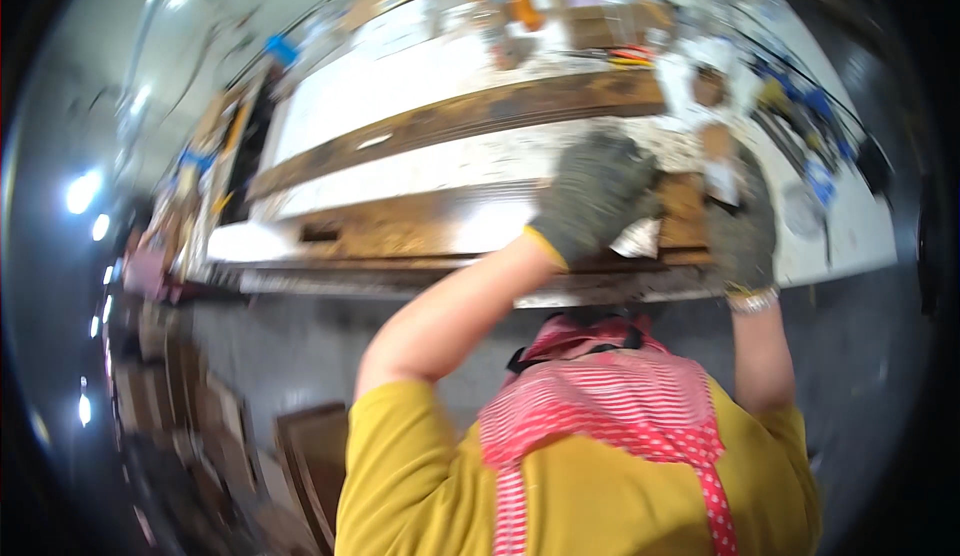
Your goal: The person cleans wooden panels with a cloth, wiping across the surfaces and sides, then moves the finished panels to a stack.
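A long brown wooden board (400,224) with grooves and a dark slot lies along the table's near edge. My left hand (600,191), in a dark grey work glove with a yellow cuff, is closed over the board's right part. A crumpled whitish piece (637,239) shows beside its fingers; whether they grip it is hidden. My right hand (744,221), gloved alike, is closed at the board's right end around a small blurred tool (718,161) with a brown end and a pale flat part. Motion blur hides its exact kind.
Behind lies a second grooved board (460,116), parallel to the first. Farther back stand an orange bottle (522,4), a clear bottle (488,28) and a cardboard box (607,26). Blue-handled tools (800,121) lie at the right. Wooden panels (310,466) lean below left.
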The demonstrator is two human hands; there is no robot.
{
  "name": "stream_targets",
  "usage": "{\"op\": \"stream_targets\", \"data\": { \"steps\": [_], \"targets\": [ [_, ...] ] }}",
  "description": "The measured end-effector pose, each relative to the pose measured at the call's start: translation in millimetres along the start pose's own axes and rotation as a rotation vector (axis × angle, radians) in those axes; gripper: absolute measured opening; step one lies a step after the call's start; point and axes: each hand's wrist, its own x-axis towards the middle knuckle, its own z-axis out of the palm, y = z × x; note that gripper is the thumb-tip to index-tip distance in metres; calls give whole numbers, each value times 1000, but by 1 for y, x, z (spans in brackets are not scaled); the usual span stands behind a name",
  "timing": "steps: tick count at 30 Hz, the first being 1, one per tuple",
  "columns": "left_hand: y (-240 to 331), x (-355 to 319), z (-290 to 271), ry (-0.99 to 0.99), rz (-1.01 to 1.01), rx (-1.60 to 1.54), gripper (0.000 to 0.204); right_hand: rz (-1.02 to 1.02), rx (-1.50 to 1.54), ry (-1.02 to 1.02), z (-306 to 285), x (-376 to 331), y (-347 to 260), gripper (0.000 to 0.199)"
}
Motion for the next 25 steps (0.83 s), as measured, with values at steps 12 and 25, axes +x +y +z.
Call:
{"op": "stream_targets", "data": {
  "steps": [12,25],
  "targets": [
    [-65,-80,-42,9,-339,208,39,323,830,-76,-8,-4,49,43],
    [-320,-276,-165,-332,-953,526,64,350,660,55,-38,-3,68,46]
  ]
}}
